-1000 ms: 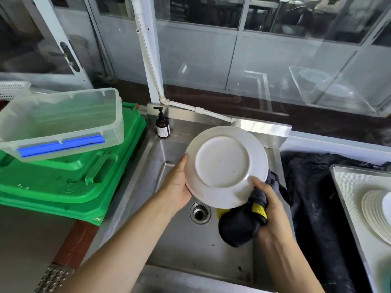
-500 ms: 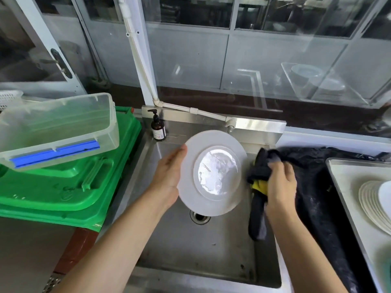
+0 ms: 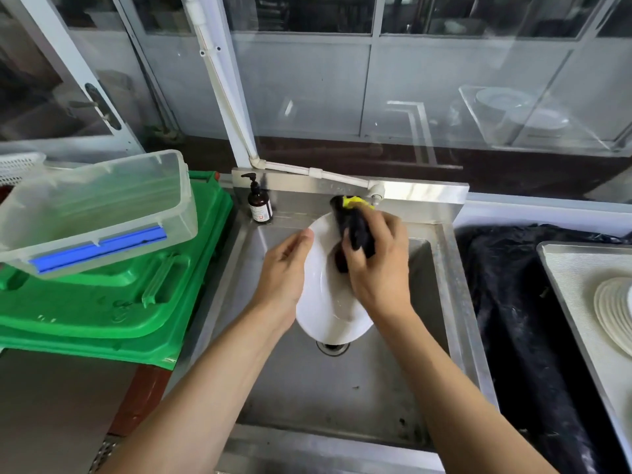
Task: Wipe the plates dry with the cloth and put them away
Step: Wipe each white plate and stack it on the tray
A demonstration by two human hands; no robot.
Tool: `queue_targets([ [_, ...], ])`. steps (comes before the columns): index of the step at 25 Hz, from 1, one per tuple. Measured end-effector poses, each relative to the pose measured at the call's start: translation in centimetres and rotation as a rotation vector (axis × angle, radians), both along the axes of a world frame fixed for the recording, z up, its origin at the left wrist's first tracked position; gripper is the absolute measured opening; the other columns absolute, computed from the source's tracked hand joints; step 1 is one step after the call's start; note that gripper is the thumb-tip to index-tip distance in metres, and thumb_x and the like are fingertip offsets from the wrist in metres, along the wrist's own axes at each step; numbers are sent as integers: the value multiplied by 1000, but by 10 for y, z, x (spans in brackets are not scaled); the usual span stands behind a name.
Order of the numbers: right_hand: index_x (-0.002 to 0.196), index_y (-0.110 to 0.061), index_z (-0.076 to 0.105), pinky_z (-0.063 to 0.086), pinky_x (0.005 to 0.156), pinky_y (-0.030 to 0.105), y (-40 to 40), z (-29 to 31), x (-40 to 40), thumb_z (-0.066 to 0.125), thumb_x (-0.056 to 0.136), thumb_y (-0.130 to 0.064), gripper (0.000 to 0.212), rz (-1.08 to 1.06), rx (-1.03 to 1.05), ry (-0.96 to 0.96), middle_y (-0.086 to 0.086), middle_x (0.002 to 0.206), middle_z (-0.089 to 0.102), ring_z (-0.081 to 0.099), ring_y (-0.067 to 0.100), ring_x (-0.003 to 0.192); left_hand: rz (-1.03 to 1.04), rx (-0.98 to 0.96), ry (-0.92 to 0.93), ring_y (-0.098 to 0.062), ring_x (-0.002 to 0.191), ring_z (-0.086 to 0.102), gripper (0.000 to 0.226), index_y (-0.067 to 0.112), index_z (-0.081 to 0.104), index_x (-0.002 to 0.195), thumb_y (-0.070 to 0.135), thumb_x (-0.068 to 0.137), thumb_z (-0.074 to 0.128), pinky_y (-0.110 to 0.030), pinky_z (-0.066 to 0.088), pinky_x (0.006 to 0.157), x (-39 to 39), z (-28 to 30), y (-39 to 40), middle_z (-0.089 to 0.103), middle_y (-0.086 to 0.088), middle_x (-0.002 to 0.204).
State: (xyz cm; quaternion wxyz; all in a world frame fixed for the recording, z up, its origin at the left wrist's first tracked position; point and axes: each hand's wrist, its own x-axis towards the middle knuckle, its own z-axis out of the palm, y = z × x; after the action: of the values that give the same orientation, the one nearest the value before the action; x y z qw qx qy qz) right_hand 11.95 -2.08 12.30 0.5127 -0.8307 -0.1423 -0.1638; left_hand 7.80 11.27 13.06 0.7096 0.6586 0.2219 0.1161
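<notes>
Presumably wet and slippery, the fragile plate (image 3: 328, 302) is best gripped by its rim; it is steadied by the left hand (image 3: 284, 271) while the cloth (image 3: 355, 230) is clutched by the right hand (image 3: 379, 268).

No legible text, brand or number is found. The brown pump bottle (image 3: 260, 206) at the sink's back left corner carries a white label with a small red mark; its print is too small to read.
</notes>
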Motion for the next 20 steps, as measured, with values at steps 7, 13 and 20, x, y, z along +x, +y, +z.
queue_targets([
  [7,130,-32,62,43,101,33,24,15,-8,54,92,-36,40,87,-52,-64,1,114,52,49,22,108,9,-56,12,18,65,60,46,54,73,70,28,104,55,-1,42,57,3,13,-4,70,29,70],
  [13,129,-28,65,44,101,43,28,24,-20,53,88,-36,43,-10,20,-11,4,114,53,50,24,109,50,-212,71,0,68,70,29,26,77,83,27,103,56,-14,55,61,0,25,-14,77,10,77],
  [20,130,-32,64,41,103,40,30,-10,-65,63,91,-30,39,-20,-106,-115,2,126,51,49,27,113,-16,-713,136,-24,74,67,25,9,62,96,26,104,45,-30,57,71,-2,31,-14,65,-12,83],
])
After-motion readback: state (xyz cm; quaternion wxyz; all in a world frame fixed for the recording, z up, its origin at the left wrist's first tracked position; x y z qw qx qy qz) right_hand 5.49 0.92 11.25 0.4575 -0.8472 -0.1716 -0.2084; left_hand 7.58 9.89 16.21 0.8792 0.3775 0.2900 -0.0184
